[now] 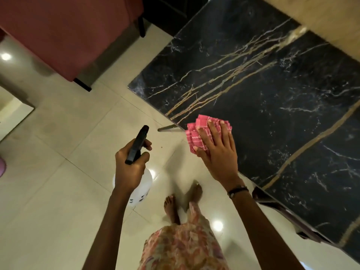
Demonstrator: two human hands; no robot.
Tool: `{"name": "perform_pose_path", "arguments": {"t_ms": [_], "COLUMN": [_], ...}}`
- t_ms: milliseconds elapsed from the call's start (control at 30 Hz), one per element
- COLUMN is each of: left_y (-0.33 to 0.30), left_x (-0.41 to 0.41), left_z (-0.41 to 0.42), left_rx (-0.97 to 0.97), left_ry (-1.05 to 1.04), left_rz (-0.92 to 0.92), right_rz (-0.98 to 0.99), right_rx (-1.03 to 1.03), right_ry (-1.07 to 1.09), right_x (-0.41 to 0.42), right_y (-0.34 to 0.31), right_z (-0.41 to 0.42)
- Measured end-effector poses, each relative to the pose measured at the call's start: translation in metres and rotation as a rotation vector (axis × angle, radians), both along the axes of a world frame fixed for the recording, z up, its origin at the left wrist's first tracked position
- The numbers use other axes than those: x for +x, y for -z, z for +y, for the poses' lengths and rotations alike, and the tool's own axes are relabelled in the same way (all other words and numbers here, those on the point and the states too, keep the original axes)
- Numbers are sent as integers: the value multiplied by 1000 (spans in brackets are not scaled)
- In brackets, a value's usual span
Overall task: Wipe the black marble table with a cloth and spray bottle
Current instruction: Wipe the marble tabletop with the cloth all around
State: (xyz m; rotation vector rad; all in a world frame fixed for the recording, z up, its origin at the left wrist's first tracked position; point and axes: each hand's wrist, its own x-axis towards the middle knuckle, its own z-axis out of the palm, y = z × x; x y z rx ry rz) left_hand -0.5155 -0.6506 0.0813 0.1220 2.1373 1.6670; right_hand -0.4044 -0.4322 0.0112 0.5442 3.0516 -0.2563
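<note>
Glossy cream tiled floor (pixel 58 182) with ceiling-light reflections, maroon upholstered seat (pixel 64 32) on dark legs at upper left, beige surface (pixel 331 18) at upper right

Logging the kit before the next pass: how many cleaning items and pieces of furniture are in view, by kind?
Cloth: 1
Spray bottle: 1
Table: 1
Red seat: 1
Chair at the table edge: 1
Total: 5
</note>
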Motion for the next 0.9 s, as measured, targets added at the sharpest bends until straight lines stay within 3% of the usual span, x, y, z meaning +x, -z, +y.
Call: {"name": "perform_pose_path", "arguments": {"t_ms": [400, 600, 767, 900], "left_y": [-6, -12, -22, -21], "left_x": [-60, -102, -126, -136], "left_z": [7, 20, 34, 40], "left_rx": [-11, -20, -54, -63], "left_ry": [-128, -197, -253, -298], "left_rz": [-25, -35, 2, -13], "right_rz": [72, 1, 2, 61], "right_rx": [9, 8, 0, -37], "right_ry": [-185, -297, -399, -428], "right_x": [-189, -267, -296, -262], "right_y": [3, 0, -3, 3], "right_z": [-43, -62, -64, -47]}}
